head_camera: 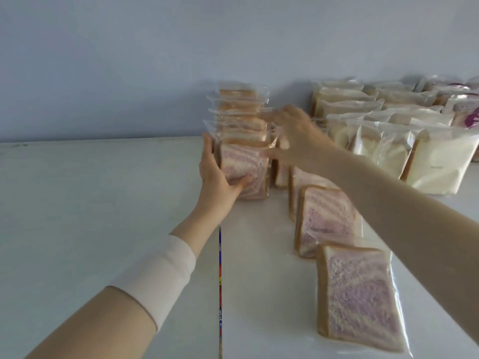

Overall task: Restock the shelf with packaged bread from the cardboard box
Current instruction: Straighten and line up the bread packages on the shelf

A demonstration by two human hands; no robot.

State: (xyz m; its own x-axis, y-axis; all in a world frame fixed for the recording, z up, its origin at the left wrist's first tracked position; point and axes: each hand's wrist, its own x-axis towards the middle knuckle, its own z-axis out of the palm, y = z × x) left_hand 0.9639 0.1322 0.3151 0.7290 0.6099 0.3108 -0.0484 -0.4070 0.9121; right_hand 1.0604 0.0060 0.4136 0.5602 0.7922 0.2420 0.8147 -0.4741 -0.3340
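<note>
A row of upright clear-wrapped packs of purple-swirl bread [246, 141] stands on the white shelf [90, 216]. My left hand [217, 172] grips the left side of the front pack [248, 172], thumb across its face. My right hand [293, 136] rests against the right side of the row, fingers on the plastic tops. To the right, a second line of the same bread [329, 218] leans over, and its nearest pack [360, 296] lies tilted close to me. The cardboard box is out of view.
Several rows of pale white bread in frosted bags [388, 141] fill the shelf at the right, with purple-printed bags [464, 110] behind them. A grey wall [181, 60] backs the shelf. A thin multicoloured strip [220, 281] runs along the shelf towards me.
</note>
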